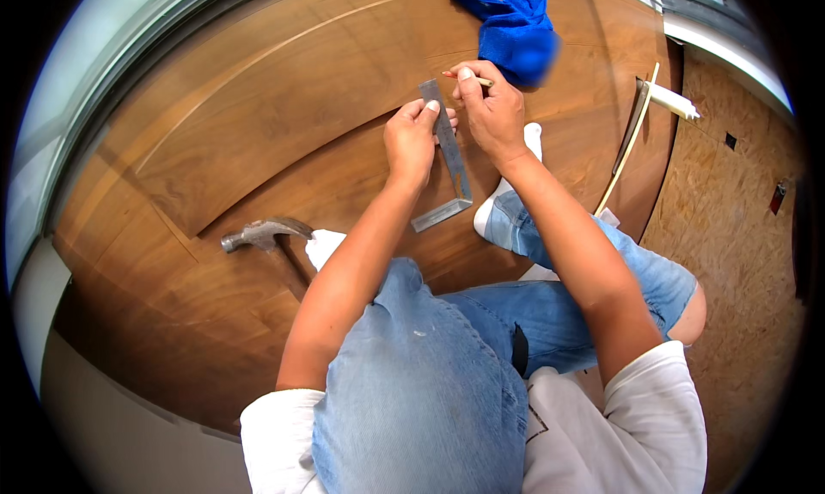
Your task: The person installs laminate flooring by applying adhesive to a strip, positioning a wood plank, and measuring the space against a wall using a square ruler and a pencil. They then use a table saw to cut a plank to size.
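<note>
My left hand (409, 142) grips the long arm of a grey metal L-shaped square (455, 172), thumb on top and fingertips showing past its right edge. The square's short arm points down-left over the wooden floor. My right hand (494, 116), just right of the square's top end, pinches a pencil (483, 82) whose tip points left. A wooden plank (284, 90) spans the upper left, beyond my left hand.
A claw hammer (258, 234) lies to the left near my knee. A blue cloth (507, 26) is at the top. At right are a pale strip (617, 176), a white tube (672, 100) and chipboard (713, 202). My socked foot (494, 210) rests beside the square.
</note>
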`<state>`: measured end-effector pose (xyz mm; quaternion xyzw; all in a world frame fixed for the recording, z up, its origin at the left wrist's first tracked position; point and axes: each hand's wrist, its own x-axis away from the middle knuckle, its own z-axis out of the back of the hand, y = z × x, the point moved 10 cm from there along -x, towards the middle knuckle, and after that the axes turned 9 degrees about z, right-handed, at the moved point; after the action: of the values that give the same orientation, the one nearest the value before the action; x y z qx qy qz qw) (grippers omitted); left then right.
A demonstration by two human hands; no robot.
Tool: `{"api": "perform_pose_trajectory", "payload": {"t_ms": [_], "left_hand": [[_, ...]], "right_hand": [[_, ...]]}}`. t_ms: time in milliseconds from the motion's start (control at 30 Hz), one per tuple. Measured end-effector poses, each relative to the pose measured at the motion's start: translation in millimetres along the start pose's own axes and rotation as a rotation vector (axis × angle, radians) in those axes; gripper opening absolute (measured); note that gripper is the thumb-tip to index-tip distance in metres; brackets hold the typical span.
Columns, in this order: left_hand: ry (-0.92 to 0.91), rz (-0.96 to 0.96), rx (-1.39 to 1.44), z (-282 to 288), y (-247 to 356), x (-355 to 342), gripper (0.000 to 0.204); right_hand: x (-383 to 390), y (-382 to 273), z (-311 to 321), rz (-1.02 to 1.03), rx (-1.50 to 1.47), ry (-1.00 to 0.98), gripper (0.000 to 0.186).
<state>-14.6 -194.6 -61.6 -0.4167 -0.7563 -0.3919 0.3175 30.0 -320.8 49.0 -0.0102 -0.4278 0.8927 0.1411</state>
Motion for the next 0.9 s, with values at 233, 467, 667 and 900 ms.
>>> {"api": "perform_pose_trajectory", "payload": {"t_ms": [233, 467, 667, 900], "left_hand": [[0.032, -0.071, 0.097, 18, 14, 30, 0.018], [0.362, -0.721, -0.771, 55, 124, 103, 0.022], [0.482, -0.893, -1.813, 72, 181, 103, 0.103], [0.451, -0.701, -1.987, 81, 196, 101, 0.129]], "right_hand": [[100, -1, -19, 0.161, 0.223, -0.174, 0.052], [37, -25, -11, 0.367, 0.311, -0.129, 0.045], [-51, 20, 39, 0.568, 0.516, -0.178, 0.046], [-53, 14, 35, 0.667, 0.606, -0.315, 0.046]]}}
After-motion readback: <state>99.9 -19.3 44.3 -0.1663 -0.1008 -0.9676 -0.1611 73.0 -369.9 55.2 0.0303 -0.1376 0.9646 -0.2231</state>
